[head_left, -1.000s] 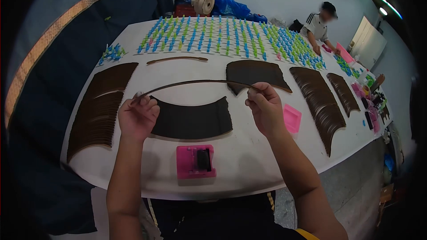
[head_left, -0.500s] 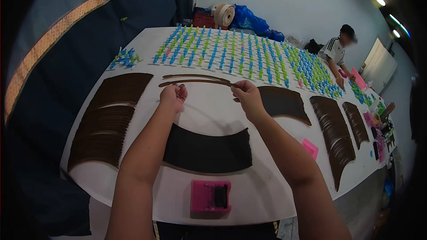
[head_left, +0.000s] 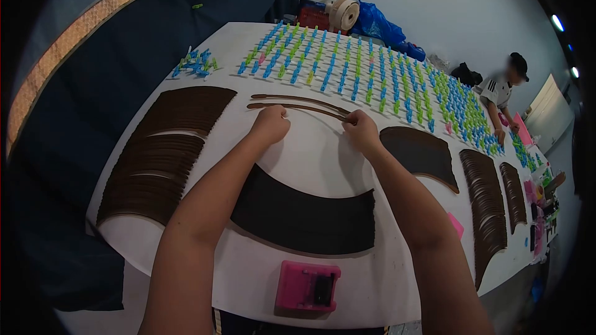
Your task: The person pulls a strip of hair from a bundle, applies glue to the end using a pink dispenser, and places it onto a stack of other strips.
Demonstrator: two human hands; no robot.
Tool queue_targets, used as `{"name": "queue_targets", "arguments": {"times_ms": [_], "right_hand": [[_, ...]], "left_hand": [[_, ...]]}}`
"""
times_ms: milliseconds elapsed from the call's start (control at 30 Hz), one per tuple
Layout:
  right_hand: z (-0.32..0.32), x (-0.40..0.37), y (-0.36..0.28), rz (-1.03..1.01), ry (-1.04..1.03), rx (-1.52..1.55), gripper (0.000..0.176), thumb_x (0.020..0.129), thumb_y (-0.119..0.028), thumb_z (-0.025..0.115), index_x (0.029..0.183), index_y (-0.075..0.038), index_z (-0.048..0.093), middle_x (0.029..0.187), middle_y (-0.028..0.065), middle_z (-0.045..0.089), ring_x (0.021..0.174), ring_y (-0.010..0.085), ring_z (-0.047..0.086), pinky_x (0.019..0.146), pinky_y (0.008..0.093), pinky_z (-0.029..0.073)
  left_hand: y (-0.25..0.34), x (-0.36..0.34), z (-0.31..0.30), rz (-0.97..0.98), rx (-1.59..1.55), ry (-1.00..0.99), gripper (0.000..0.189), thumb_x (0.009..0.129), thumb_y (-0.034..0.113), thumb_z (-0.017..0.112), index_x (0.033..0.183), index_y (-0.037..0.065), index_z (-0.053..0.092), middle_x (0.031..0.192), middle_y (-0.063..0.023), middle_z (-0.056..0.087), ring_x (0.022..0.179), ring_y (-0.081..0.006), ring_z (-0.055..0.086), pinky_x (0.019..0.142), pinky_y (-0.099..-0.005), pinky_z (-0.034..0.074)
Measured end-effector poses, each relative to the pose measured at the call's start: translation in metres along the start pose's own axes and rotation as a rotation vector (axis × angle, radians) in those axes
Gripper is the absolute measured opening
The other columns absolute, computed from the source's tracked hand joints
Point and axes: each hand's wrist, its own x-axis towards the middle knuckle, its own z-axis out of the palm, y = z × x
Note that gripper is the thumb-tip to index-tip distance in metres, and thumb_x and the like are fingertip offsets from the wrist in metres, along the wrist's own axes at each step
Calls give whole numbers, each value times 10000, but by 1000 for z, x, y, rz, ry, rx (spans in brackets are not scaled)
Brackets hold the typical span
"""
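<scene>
In the head view, my left hand point(head_left: 271, 124) is closed near the left end of a thin curved brown strip point(head_left: 307, 108), its fingers turned away from me. My right hand point(head_left: 361, 130) pinches the strip's right end. Just beyond lies a second curved brown strip point(head_left: 295, 97), nearly parallel, its right end close to my right fingertips. Between my forearms a stack of black curved pieces point(head_left: 307, 211) rests on the white table point(head_left: 310, 155). A smaller dark stack point(head_left: 419, 152) sits right of my right hand.
Overlapping brown strips point(head_left: 152, 167) cover the left side; more brown strips point(head_left: 484, 205) lie at right. A pink box with a black part point(head_left: 308, 286) stands at the near edge. Rows of blue and green clips point(head_left: 347, 68) fill the far side, where another person point(head_left: 501, 93) works.
My left fingers, raised and partly spread before, have closed at the strip. My right hand still pinches its end. The whole view has shifted, so things appear further right.
</scene>
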Motion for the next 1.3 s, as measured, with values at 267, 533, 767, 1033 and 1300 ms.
{"name": "queue_targets", "arguments": {"times_ms": [267, 533, 767, 1033, 1300], "right_hand": [[12, -5, -6, -65, 138, -358, 286, 842, -146, 760, 1101, -28, 730, 1176, 215, 664, 1114, 397, 650, 986, 464, 538], [13, -62, -36, -219, 25, -492, 511, 878, -335, 759, 1277, -27, 673, 1253, 237, 605, 1193, 431, 574, 1014, 518, 507], [15, -60, -45, -87, -6, -596, 618, 926, -530, 715, 1303, -41, 684, 1267, 219, 609, 1220, 407, 567, 1031, 538, 461], [16, -46, -44, -19, 19, -598, 645, 912, -550, 708, 1341, -68, 688, 1286, 212, 613, 1253, 388, 556, 1039, 543, 420], [16, -44, -46, 48, -14, -598, 696, 921, -566, 683, 1439, -103, 644, 1343, 227, 601, 1322, 402, 537, 1103, 561, 392]], "left_hand": [[-32, 16, 11, 543, 659, 249, 287, 974, 138, 529, 1227, 66, 641, 1354, -176, 591, 1167, -410, 646, 1003, -542, 529], [-35, 24, 19, 590, 753, 284, 317, 982, 175, 568, 1276, 58, 577, 1336, -164, 600, 1115, -410, 665, 962, -556, 548], [-28, 28, 23, 612, 819, 312, 391, 981, 222, 570, 1321, 28, 556, 1313, -183, 613, 1099, -398, 684, 953, -544, 570], [-25, 44, 26, 644, 826, 364, 333, 974, 220, 568, 1250, 34, 556, 1299, -186, 613, 1049, -399, 700, 903, -552, 583], [-19, 43, 25, 598, 839, 323, 376, 984, 225, 590, 1314, 50, 549, 1334, -168, 615, 1087, -397, 687, 945, -542, 559]]}}
